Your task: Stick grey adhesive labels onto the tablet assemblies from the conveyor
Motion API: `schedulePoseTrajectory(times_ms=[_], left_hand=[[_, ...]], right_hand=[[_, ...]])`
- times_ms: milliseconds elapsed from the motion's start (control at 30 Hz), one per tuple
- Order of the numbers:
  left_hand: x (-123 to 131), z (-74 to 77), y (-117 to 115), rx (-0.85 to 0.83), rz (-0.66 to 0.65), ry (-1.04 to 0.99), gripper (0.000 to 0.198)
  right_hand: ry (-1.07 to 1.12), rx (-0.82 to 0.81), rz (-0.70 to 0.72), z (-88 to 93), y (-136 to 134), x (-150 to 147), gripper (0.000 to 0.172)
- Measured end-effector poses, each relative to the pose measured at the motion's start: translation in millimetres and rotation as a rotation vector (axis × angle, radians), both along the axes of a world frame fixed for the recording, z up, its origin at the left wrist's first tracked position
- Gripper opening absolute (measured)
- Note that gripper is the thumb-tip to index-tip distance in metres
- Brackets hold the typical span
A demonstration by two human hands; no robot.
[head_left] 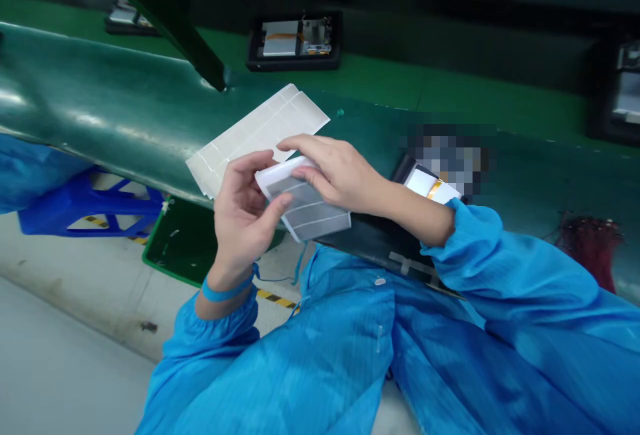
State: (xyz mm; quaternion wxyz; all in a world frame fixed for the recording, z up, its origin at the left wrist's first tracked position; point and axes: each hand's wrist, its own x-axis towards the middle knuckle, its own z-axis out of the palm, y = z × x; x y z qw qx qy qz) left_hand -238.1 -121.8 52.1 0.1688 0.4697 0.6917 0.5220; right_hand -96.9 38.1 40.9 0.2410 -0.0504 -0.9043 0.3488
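Observation:
My left hand (243, 215), with a blue band at the wrist, grips the left side of a sticker sheet (320, 211); its thumb lies on the near face. The sheet is white-edged, bent over at the top, and carries grey rectangles split by pale lines. From the right, my right hand (345, 175) pinches the upper edge of the same sheet, thumb in front and fingers over the top. Just behind the hands, a stack of whitish sheets (260, 125) lies at a slant on the green bench. Part of the held sheet is covered by my fingers.
An opened device (433, 185), partly blurred out, lies right of my hands on the green bench (125, 101). Another opened device (283, 38) sits in a black tray behind. Dark red wires (593, 248) lie right. A green bin (175, 241) and blue stool (100, 205) stand below left.

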Motion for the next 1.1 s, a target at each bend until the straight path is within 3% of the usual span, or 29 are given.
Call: schedulePoseTrajectory(times_ms=[133,233,333,467,567,667,767,900,967,1033,1100], left_hand=[[0,-13.4,2,0.092,0.131,-0.027,0.032],[-3,-24.5,6,0.178,0.148,-0.100,0.029],[0,-30.9,10,0.253,0.165,-0.157,0.027],[13,-29.2,12,0.307,0.172,-0.120,0.034],[22,-24.5,12,0.340,0.173,-0.019,0.034],[27,-21.5,11,0.295,0.093,0.020,0.024],[27,-21.3,12,0.187,0.052,-0.018,0.024],[27,-23.1,14,0.160,0.122,0.013,0.038],[28,-24.5,14,0.132,0.105,0.030,0.033],[30,-26.8,12,0.070,0.032,0.061,0.025],[30,-30.4,13,0.003,-0.031,0.159,0.046]], right_hand=[[0.074,-0.087,0.047,-5.0,-3,12,0.036],[0.107,-0.141,0.045,-5.9,-5,16,0.022],[0.133,-0.306,0.068,-4.5,-7,19,0.020],[0.178,-0.493,0.025,1.6,-11,22,0.028],[0.192,-0.541,-0.039,6.0,-14,22,0.036],[0.179,-0.559,-0.132,7.5,-18,23,0.033],[0.147,-0.414,-0.261,4.5,-21,25,0.023],[0.135,0.048,-0.419,-7.0,-25,25,0.021],[0.145,0.227,-0.453,-14.5,-25,24,0.026],[0.143,0.320,-0.465,-20.5,-25,23,0.030],[0.127,0.336,-0.478,-22.2,-25,21,0.029]])
